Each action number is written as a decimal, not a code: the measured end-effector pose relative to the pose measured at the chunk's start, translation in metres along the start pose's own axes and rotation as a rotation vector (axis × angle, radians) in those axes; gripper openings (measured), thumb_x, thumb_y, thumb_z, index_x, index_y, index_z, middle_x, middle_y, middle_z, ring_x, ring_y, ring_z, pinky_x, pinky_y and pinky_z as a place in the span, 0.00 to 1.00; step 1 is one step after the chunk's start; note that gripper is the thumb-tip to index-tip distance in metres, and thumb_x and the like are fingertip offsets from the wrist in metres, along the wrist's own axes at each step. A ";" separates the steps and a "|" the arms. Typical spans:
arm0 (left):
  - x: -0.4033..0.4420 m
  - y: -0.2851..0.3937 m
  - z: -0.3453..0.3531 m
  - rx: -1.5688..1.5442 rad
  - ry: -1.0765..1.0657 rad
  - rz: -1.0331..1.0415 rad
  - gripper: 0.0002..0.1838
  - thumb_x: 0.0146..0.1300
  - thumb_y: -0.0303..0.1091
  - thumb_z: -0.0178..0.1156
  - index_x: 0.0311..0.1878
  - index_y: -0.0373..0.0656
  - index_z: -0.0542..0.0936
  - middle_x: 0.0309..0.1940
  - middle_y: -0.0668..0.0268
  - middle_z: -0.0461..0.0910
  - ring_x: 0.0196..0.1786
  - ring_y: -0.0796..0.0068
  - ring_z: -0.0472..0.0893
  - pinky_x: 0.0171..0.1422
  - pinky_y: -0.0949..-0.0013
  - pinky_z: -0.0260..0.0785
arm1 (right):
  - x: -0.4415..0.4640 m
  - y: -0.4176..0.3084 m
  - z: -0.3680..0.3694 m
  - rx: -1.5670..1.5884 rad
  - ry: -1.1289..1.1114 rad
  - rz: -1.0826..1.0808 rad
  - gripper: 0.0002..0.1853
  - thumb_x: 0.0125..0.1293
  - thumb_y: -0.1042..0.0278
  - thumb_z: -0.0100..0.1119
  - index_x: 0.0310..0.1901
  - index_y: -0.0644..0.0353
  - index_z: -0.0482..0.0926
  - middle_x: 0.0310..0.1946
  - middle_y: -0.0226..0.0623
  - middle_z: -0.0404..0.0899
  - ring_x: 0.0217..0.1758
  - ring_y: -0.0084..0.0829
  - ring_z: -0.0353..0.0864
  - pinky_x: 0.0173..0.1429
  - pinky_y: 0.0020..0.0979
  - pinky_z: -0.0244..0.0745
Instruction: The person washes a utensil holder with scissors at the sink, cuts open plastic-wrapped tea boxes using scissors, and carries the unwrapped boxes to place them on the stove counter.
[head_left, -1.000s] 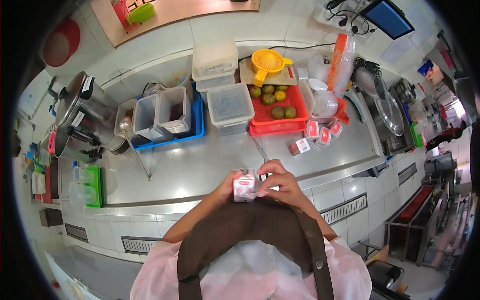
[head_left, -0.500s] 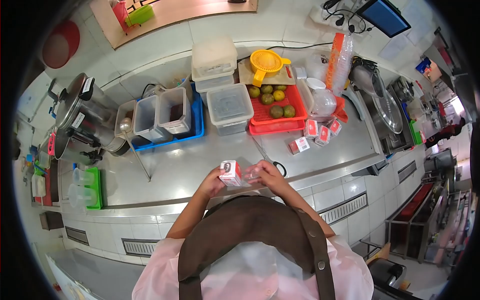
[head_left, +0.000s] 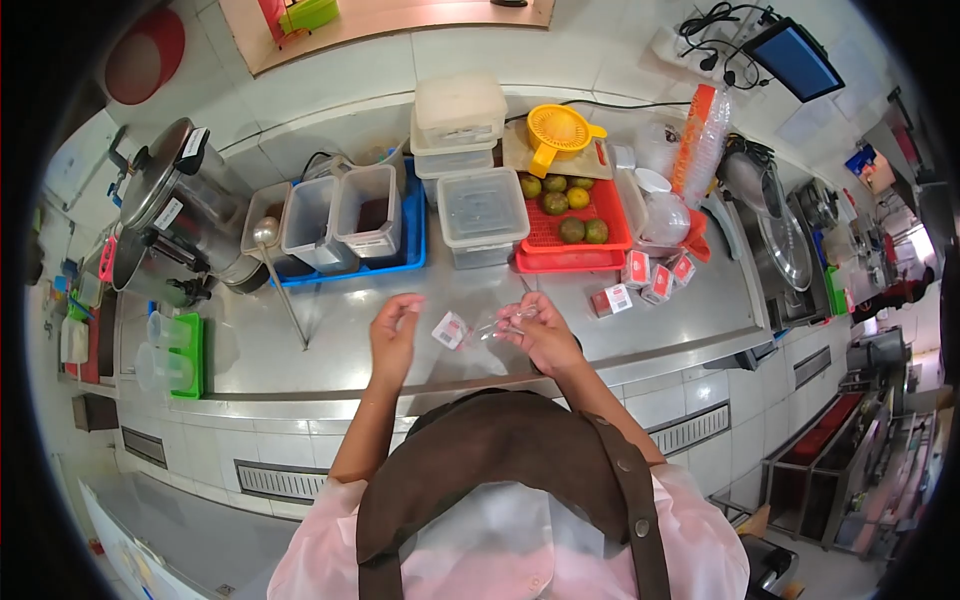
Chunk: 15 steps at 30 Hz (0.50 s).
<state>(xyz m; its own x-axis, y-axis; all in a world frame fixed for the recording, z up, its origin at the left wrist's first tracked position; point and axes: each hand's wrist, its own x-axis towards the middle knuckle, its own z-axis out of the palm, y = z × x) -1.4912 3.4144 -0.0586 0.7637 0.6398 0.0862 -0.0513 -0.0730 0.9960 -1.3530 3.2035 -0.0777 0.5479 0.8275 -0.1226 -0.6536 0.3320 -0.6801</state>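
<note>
A small white and red box (head_left: 450, 330) lies on the steel counter (head_left: 350, 368) between my two hands. My left hand (head_left: 396, 330) is just left of the box and holds nothing, its thumb and fingers apart. To the right of the box, my right hand (head_left: 543, 335) has its fingers closed on crumpled clear plastic wrap (head_left: 495, 326). The scissors are mostly hidden behind my right hand. Farther right, several similar boxes (head_left: 657, 284) stand in front of the red basket (head_left: 570, 262).
Left of centre, grey bins (head_left: 325, 225) stand in a blue tray, with a ladle (head_left: 285, 290) leaning out. Lidded clear containers (head_left: 483, 207) stand beside the basket of green fruit (head_left: 572, 231). A yellow juicer (head_left: 560, 128) is behind. Clear cups (head_left: 160, 368) sit at far left.
The box has gone from my left hand to the counter, and that hand has opened and moved left. My right hand has drawn the clear wrap to the right. The camera view has shifted slightly.
</note>
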 end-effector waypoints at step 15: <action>-0.026 0.028 0.110 0.594 -0.413 0.331 0.15 0.42 0.39 0.75 0.36 0.57 0.85 0.49 0.69 0.69 0.51 0.67 0.68 0.56 0.61 0.49 | -0.062 -0.005 -0.067 -0.097 0.422 -0.201 0.16 0.59 0.82 0.61 0.49 0.62 0.74 0.43 0.41 0.81 0.45 0.35 0.83 0.49 0.37 0.82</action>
<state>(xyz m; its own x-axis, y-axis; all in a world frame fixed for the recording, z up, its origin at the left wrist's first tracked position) -1.4413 3.3115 -0.0358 0.9515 0.1869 0.2443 -0.0543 -0.6797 0.7315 -1.3482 3.1200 -0.1153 0.8359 0.4881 -0.2509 -0.4722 0.4066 -0.7822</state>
